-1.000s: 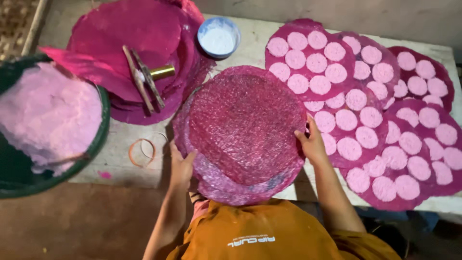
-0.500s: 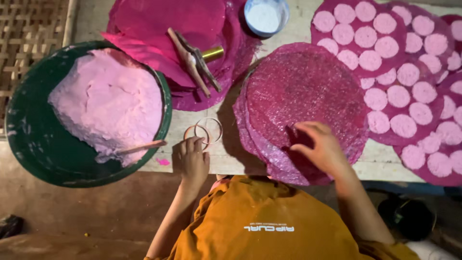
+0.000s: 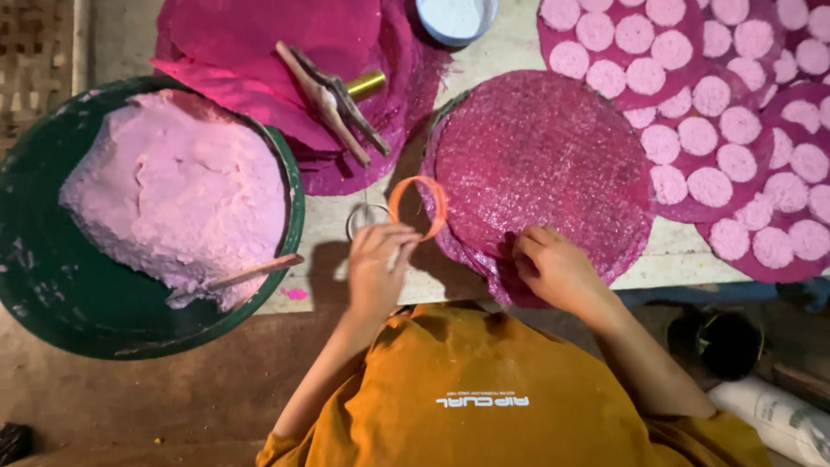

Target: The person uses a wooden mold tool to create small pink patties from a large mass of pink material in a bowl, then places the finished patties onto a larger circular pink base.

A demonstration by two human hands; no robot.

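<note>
While the left hand [image 3: 379, 264] lifts an orange ring [image 3: 418, 206], fingers pinched on its rim, beside the round mat [image 3: 540, 164], the right hand [image 3: 553, 268] rests there, fingers curled; setting the ring down flat seems next.

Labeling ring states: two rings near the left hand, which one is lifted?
The orange ring, pinched in the left hand and tilted up over the magenta mat's edge. The clear ring lies flat on the table.

The white bowl [image 3: 456, 15] is cut off at the top edge; right hand's [image 3: 553, 268] fingertips are hidden.
</note>
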